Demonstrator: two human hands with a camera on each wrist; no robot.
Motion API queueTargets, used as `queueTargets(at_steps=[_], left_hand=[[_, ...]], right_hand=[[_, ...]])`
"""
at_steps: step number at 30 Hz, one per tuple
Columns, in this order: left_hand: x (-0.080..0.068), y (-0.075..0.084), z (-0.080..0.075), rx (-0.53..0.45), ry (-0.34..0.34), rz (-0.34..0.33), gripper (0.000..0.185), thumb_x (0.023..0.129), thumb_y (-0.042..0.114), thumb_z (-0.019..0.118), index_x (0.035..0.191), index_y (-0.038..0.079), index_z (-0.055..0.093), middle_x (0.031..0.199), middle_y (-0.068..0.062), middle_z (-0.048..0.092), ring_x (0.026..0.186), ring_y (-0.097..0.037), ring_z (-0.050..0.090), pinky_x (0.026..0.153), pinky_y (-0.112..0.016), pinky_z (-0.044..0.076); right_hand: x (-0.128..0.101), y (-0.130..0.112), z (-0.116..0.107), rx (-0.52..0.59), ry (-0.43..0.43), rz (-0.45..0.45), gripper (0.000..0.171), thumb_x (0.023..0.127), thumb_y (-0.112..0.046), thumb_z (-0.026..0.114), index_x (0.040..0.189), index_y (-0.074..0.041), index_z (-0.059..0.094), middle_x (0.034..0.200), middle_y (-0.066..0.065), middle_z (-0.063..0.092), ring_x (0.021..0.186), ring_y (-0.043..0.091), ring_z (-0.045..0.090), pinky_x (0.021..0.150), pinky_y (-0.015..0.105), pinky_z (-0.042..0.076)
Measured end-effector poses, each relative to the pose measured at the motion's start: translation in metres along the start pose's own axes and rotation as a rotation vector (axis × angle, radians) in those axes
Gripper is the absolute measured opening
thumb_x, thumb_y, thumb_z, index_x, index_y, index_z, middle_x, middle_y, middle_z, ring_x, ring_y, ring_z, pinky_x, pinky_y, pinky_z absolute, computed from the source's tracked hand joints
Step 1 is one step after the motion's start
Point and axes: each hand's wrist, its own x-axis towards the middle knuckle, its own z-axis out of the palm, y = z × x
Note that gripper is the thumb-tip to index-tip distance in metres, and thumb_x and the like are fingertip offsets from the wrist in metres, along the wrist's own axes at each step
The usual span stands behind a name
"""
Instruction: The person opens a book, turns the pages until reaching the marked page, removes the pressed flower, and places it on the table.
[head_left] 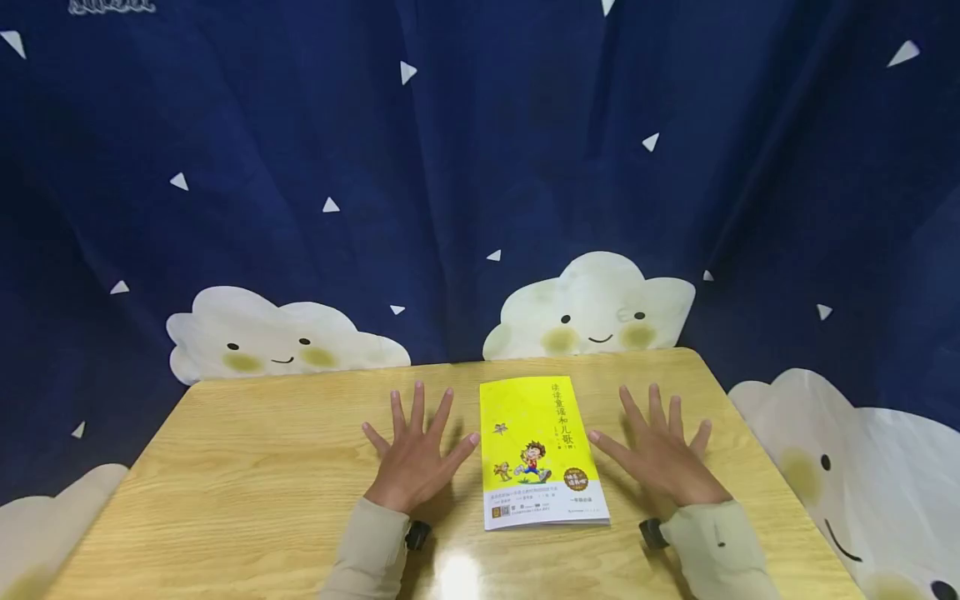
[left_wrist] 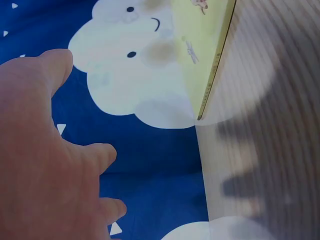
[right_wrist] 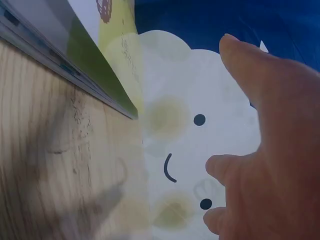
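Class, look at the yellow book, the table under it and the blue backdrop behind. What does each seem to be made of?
Yellow book: paper pages in a printed cover, probably glossy card; stacked page edges show at its front. Table: wood or wood-look laminate, with lengthwise grain and a bright glare spot suggesting a smooth coating. Backdrop: soft cloth, judging by its hanging folds.

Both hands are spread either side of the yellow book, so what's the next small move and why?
Probably slide the right hand left onto the closed yellow paperback book: it lies flat, untouched, on the light wooden table, and the left hand is just as open beside it.
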Motion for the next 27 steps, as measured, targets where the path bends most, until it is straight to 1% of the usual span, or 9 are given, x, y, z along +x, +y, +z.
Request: queueTargets(at_steps=[4, 7, 9, 13, 17, 23, 27], left_hand=[[0.003, 0.001, -0.002, -0.006, -0.009, -0.006, 0.084, 0.086, 0.079, 0.031, 0.155, 0.031, 0.02, 0.161, -0.009, -0.007, 0.141, -0.045, -0.016, 0.091, -0.083, -0.009], [0.005, 0.001, -0.004, -0.001, -0.006, -0.003, 0.084, 0.086, 0.079, 0.03, 0.155, 0.031, 0.02, 0.161, -0.01, -0.005, 0.142, -0.045, -0.015, 0.091, -0.083, -0.007], [0.006, 0.001, -0.004, -0.001, -0.011, -0.004, 0.084, 0.086, 0.079, 0.03, 0.155, 0.031, 0.02, 0.161, -0.011, -0.004, 0.142, -0.045, -0.015, 0.092, -0.083, -0.007], [0.006, 0.0, -0.004, -0.009, -0.021, -0.005, 0.084, 0.086, 0.079, 0.03, 0.155, 0.031, 0.02, 0.161, -0.012, -0.003, 0.142, -0.045, -0.015, 0.091, -0.083, -0.007], [0.006, -0.001, -0.005, -0.025, -0.028, -0.01, 0.085, 0.086, 0.079, 0.031, 0.155, 0.031, 0.017, 0.161, -0.011, -0.007, 0.142, -0.045, -0.016, 0.091, -0.083, -0.009], [0.005, -0.002, -0.004, -0.032, -0.04, -0.02, 0.087, 0.086, 0.079, 0.031, 0.155, 0.031, 0.013, 0.16, -0.01, -0.01, 0.141, -0.043, -0.019, 0.093, -0.081, -0.01], [0.004, -0.004, -0.002, -0.031, -0.039, -0.018, 0.088, 0.086, 0.079, 0.031, 0.156, 0.029, 0.013, 0.16, -0.012, -0.009, 0.141, -0.043, -0.019, 0.092, -0.082, -0.01]], right_hand=[[0.002, -0.004, 0.001, 0.029, -0.019, -0.026, 0.101, 0.083, -0.08, 0.039, 0.156, -0.014, 0.015, 0.157, 0.028, -0.009, 0.137, 0.054, -0.019, 0.092, 0.077, -0.021], [0.005, -0.009, 0.005, 0.055, -0.041, -0.053, 0.1, 0.083, -0.079, 0.041, 0.155, -0.014, 0.02, 0.158, 0.027, -0.004, 0.138, 0.054, -0.015, 0.094, 0.076, -0.019], [0.006, -0.012, 0.01, 0.049, -0.065, -0.064, 0.1, 0.082, -0.08, 0.039, 0.155, -0.013, 0.022, 0.158, 0.026, -0.002, 0.139, 0.054, -0.012, 0.095, 0.076, -0.017], [0.007, -0.016, 0.019, 0.033, -0.109, -0.06, 0.101, 0.082, -0.081, 0.036, 0.154, -0.01, 0.025, 0.158, 0.026, 0.003, 0.14, 0.054, -0.007, 0.096, 0.076, -0.015], [0.006, -0.016, 0.025, 0.022, -0.134, -0.047, 0.101, 0.082, -0.082, 0.035, 0.152, -0.009, 0.029, 0.158, 0.027, 0.004, 0.141, 0.053, -0.005, 0.097, 0.076, -0.015], [0.006, -0.015, 0.028, 0.036, -0.158, -0.045, 0.099, 0.083, -0.082, 0.033, 0.152, -0.012, 0.03, 0.158, 0.026, 0.005, 0.141, 0.052, -0.005, 0.097, 0.076, -0.014], [0.006, -0.015, 0.028, 0.063, -0.17, -0.051, 0.098, 0.083, -0.082, 0.034, 0.153, -0.013, 0.029, 0.158, 0.025, 0.006, 0.141, 0.052, -0.005, 0.097, 0.077, -0.013]])
